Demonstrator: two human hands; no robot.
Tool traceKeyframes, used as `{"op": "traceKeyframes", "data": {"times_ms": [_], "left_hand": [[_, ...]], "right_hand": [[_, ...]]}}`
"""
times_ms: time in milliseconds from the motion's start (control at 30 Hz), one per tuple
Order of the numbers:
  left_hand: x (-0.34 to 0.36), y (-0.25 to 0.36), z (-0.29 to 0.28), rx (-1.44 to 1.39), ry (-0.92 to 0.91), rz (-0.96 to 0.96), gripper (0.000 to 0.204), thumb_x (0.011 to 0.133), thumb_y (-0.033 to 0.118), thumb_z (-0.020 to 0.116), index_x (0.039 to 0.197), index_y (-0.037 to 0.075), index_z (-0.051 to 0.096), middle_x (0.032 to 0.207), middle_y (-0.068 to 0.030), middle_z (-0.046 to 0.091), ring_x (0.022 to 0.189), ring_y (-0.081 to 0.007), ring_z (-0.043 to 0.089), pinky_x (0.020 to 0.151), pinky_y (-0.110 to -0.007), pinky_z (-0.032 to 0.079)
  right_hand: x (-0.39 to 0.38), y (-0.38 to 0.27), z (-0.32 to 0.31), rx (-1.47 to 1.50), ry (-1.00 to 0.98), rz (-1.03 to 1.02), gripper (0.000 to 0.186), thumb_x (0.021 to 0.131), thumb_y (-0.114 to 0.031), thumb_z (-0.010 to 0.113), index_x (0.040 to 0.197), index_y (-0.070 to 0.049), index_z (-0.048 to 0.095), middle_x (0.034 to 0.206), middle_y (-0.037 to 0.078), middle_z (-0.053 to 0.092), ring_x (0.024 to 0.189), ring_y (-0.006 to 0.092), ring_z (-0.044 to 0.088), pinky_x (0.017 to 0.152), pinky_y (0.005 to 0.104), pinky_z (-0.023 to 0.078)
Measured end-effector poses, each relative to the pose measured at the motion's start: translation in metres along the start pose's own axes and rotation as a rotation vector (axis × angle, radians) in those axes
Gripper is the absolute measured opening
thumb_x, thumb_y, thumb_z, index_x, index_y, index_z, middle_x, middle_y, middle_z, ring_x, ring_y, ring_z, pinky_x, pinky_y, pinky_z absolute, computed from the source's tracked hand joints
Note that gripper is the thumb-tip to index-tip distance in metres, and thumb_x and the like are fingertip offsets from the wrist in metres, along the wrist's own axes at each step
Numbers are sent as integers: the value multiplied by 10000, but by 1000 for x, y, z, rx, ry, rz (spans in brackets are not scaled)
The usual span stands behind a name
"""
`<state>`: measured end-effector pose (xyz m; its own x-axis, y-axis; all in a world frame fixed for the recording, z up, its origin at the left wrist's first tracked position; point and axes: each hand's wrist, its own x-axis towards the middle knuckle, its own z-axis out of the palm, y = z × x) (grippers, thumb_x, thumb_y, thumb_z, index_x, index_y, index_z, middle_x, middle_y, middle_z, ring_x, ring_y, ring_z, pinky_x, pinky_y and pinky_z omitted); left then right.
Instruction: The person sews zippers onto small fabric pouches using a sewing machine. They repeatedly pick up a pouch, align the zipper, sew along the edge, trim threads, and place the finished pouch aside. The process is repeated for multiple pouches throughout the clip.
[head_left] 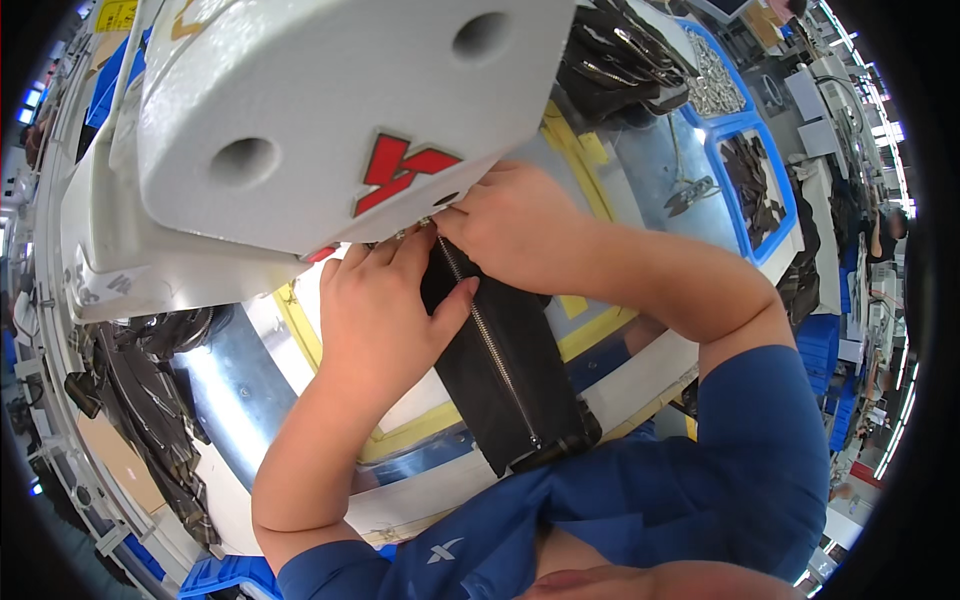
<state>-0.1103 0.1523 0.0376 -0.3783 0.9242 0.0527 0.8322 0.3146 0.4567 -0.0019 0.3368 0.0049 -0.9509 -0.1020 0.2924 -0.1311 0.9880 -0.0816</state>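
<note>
A black fabric piece with a metal zipper (pixel 497 365) runs from beneath the grey-white head of a sewing machine (pixel 330 110) down toward my body. My left hand (pixel 385 315) lies spread at the upper left edge of this piece, thumb reaching onto it beside the zipper teeth. Its fingertips are partly hidden beneath the machine head. With fingers bent, my right hand (pixel 520 225) grips the fabric's upper end, close to the zipper. The needle area is hidden behind the machine head. The zipper pull (pixel 535 441) sits at the lower end, near my shirt.
Blue trays of small metal parts (pixel 715 75) and dark pieces (pixel 752 185) stand at upper right. Thread snips (pixel 692 195) lie on the metal surface. Dark bundles (pixel 620 60) sit behind; plaid cloth (pixel 150 420) hangs at left. Yellow tape (pixel 585 165) borders the work area.
</note>
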Motion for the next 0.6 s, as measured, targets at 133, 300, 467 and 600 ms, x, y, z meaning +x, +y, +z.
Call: {"op": "traceKeyframes", "data": {"times_ms": [133, 300, 467, 600], "left_hand": [[-3, -1, 2, 40, 43, 23, 590, 813, 348, 873, 1266, -5, 736, 1297, -185, 761, 1135, -366, 698, 951, -466, 508], [-7, -1, 11, 44, 93, 117, 701, 816, 345, 889, 1357, -48, 677, 1351, -235, 716, 1250, -404, 663, 1059, -481, 507], [-10, -2, 17, 72, 40, 176, 826, 835, 329, 902, 1457, -99, 566, 1455, -307, 609, 1330, -445, 621, 1171, -490, 481], [-14, 0, 19, 114, 29, 161, 831, 856, 319, 890, 1479, -111, 548, 1488, -307, 577, 1341, -444, 613, 1162, -471, 494]], "right_hand": [[4, -5, 2, 1, 7, 4, 189, 871, -149, 676, 1004, -32, 739, 973, 96, 744, 885, 269, 750, 838, 385, 562], [-7, -3, -7, 9, -67, 10, 294, 904, -177, 689, 1114, 24, 736, 1060, 139, 756, 988, 278, 750, 910, 384, 548], [-16, -12, -14, -9, -15, -32, 467, 970, -251, 689, 1274, 105, 692, 1195, 216, 750, 1119, 316, 730, 973, 407, 536], [-17, -12, -10, -30, 5, -67, 515, 970, -270, 687, 1288, 135, 675, 1218, 235, 740, 1150, 339, 716, 1005, 419, 530]]}}
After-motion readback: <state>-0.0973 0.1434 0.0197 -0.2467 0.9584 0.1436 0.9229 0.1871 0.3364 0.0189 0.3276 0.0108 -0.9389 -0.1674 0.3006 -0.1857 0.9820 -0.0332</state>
